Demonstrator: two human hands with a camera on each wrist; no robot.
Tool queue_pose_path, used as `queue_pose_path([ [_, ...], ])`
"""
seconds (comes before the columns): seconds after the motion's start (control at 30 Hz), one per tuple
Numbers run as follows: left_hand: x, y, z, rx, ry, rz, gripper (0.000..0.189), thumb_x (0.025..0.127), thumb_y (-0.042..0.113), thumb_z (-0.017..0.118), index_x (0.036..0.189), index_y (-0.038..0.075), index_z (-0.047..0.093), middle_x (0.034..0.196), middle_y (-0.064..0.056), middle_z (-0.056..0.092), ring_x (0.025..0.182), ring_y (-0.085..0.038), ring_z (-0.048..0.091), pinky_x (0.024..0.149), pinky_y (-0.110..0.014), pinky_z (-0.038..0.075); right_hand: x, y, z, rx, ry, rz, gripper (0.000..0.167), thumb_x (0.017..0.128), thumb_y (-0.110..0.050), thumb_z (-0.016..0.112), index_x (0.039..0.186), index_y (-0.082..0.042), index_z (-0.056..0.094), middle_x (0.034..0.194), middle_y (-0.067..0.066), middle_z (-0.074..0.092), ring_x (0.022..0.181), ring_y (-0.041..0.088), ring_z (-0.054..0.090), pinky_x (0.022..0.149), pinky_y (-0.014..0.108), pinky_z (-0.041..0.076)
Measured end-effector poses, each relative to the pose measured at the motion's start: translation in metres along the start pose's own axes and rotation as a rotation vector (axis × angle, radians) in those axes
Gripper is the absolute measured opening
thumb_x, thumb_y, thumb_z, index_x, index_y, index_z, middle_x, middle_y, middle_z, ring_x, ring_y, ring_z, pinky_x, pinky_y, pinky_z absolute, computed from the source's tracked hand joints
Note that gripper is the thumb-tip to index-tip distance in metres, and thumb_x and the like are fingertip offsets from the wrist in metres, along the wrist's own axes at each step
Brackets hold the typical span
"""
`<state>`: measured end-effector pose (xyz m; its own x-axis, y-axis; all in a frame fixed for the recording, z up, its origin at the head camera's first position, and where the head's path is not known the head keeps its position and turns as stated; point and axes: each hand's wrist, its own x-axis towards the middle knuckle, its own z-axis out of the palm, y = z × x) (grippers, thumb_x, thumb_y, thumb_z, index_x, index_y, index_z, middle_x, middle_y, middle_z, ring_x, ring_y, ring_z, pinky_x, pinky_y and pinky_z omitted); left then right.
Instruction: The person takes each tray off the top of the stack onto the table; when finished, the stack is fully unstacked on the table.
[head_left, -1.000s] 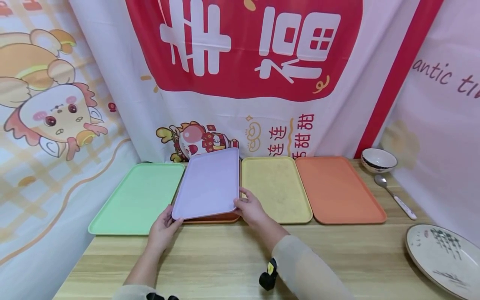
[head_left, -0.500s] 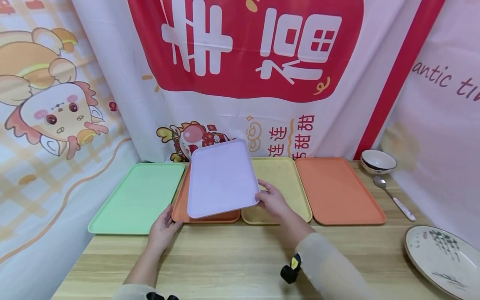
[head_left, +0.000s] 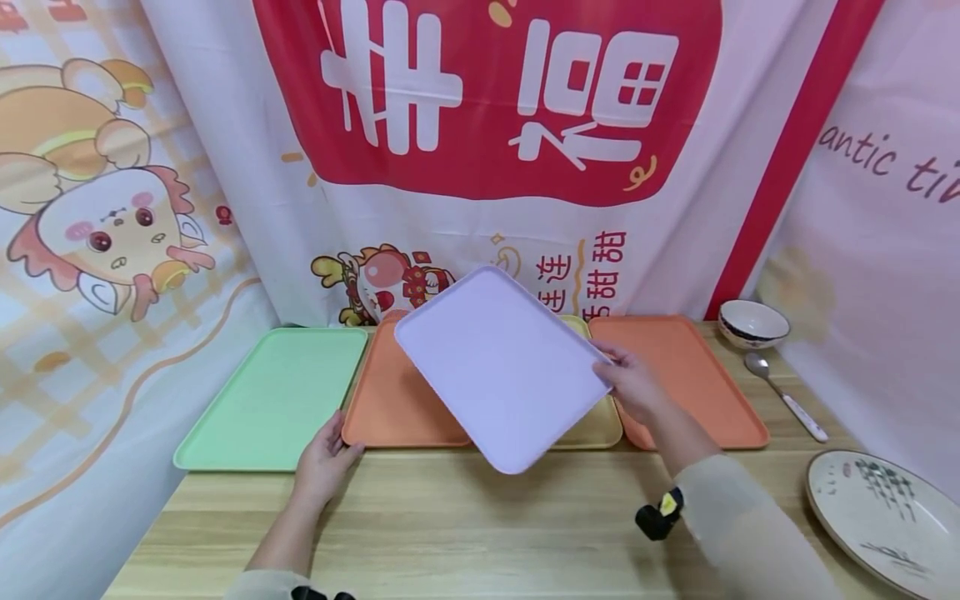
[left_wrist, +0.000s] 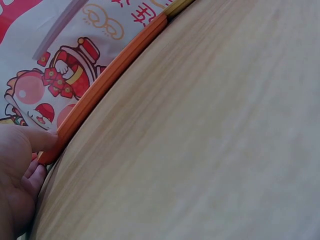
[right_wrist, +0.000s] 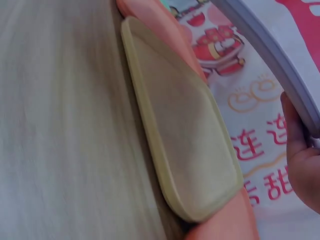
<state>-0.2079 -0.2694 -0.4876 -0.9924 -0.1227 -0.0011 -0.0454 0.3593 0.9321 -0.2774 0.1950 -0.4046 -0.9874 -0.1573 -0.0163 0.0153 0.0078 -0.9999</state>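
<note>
My right hand (head_left: 639,385) grips a pale purple tray (head_left: 502,371) by its right edge, thumb on top. Raised above the table, this tray is turned at an angle and overlaps the yellow tray (head_left: 602,423) in the head view. In the right wrist view, the purple tray (right_wrist: 272,50) shows edge-on, well above the yellow one. My left hand (head_left: 322,460) pinches the near left corner of an orange tray (head_left: 390,400), which lies on the table. The left wrist view shows the thumb on that orange rim (left_wrist: 107,82) and fingertips below it.
A green tray (head_left: 273,400) lies at the far left, and a second orange tray (head_left: 693,379) right of the yellow one. Further right are a bowl (head_left: 753,323), a spoon (head_left: 787,398) and an oval plate (head_left: 885,517). Printed cloth (head_left: 480,217) hangs behind the wooden table (head_left: 450,533).
My right hand has lifted the purple tray off the orange tray, carried it right and turned it. The orange tray beneath is uncovered. My left hand has let go of the purple tray, staying at the corner.
</note>
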Motion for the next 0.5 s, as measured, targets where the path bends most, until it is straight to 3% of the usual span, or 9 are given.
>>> queue_pose_path([
  [0.27, -0.001, 0.001, 0.000, 0.013, -0.006, 0.000, 0.074, 0.095, 0.001, 0.059, 0.153, -0.009, 0.014, 0.159, -0.028, 0.021, 0.147, -0.039, 0.025, 0.119, -0.040, 0.029, -0.011, -0.014, -0.043, -0.189, -0.052, 0.078, 0.051, 0.101, -0.012, 0.051, 0.149, 0.002, 0.037, 0.129, 0.012, 0.055, 0.091, 0.003, 0.064, 0.081, 0.020, 0.059],
  [0.5, 0.000, 0.000, 0.001, 0.005, 0.006, 0.014, 0.071, 0.095, -0.001, 0.059, 0.152, -0.010, 0.017, 0.158, -0.029, 0.023, 0.147, -0.040, 0.025, 0.119, -0.041, 0.028, -0.019, -0.009, -0.062, -0.275, -0.204, 0.106, 0.051, 0.100, -0.015, 0.055, 0.145, 0.005, 0.040, 0.120, 0.004, 0.065, 0.095, 0.010, 0.066, 0.085, 0.025, 0.059],
])
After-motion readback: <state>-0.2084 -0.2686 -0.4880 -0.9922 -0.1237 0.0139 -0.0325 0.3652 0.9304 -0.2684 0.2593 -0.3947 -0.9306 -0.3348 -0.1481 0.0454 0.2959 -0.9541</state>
